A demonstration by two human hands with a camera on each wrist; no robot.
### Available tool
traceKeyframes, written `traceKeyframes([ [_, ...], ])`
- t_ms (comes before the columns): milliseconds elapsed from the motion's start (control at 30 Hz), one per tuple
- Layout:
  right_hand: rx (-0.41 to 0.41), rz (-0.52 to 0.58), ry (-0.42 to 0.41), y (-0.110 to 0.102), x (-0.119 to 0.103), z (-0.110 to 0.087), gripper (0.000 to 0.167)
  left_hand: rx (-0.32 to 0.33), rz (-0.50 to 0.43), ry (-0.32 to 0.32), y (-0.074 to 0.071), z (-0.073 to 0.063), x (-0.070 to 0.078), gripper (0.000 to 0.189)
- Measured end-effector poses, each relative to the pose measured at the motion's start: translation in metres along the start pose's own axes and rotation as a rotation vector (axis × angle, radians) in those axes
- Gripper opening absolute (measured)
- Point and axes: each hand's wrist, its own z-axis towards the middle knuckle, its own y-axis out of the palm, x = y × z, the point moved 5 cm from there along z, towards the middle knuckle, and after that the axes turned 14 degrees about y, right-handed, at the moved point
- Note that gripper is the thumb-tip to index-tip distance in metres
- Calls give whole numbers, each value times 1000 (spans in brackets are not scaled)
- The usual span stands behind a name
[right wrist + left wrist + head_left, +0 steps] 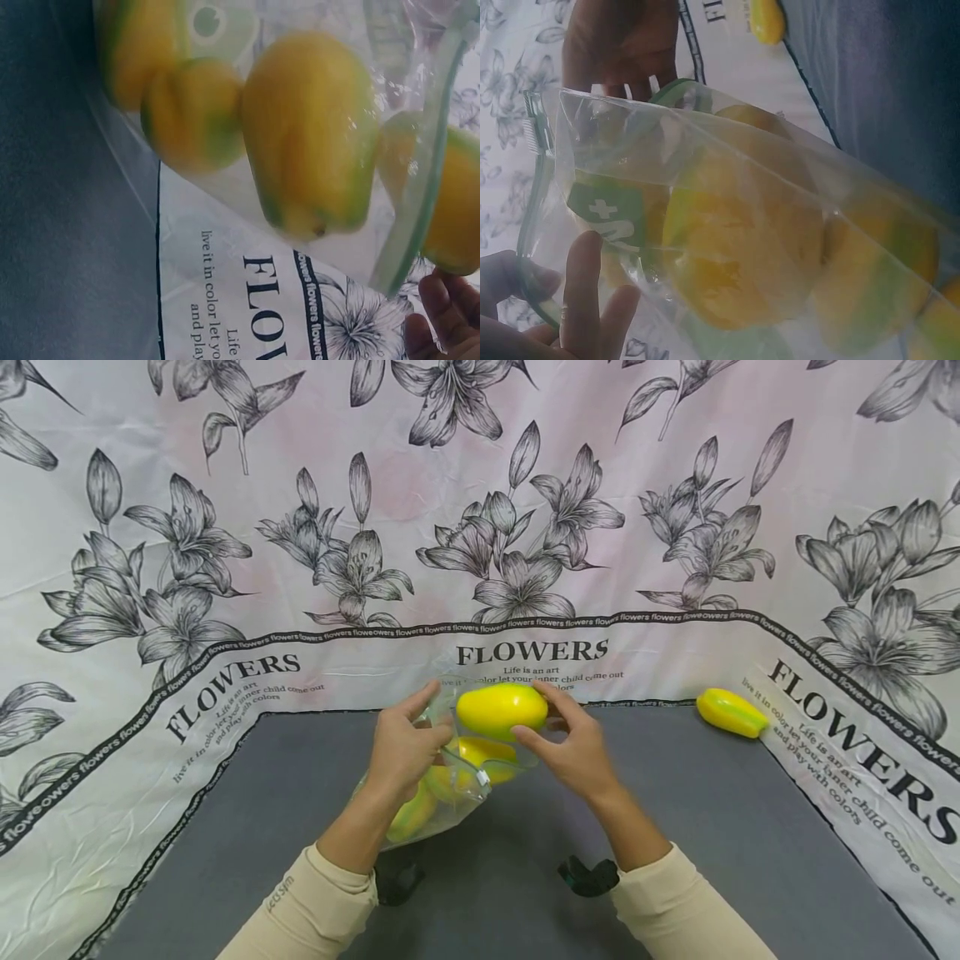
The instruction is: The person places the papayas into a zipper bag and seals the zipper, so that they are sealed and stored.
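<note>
My left hand [405, 743] pinches the edge of a clear zip bag [461, 814], which hangs tilted with its mouth spread. Inside lie several yellow-green papayas [307, 135], seen through the plastic in both wrist views. Between the thumb and fingers of my right hand [576, 750] is another papaya [495, 710], lying sideways at the bag's mouth. A green zip strip [427, 165] runs along the opening, with a pale slider [482, 777] on it. The bag hides part of my right hand in the left wrist view.
One more papaya [731, 712] lies at the back right of the grey table [675, 827], against the cloth. White flower-printed cloth [525, 652] rises behind and at both sides. Dark wrist straps [588, 877] show by the cream sleeves.
</note>
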Motion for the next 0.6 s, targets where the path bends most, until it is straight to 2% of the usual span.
traceKeyframes([
  [167,25,-34,-19,7,-2,2,65,-2,0,2,1,-1,1,73],
  [367,62,-11,15,14,1,3,66,-7,-7,8,1,-1,0,72],
  [600,136,10,53,21,2,2,57,-9,-17,17,2,0,1,70],
])
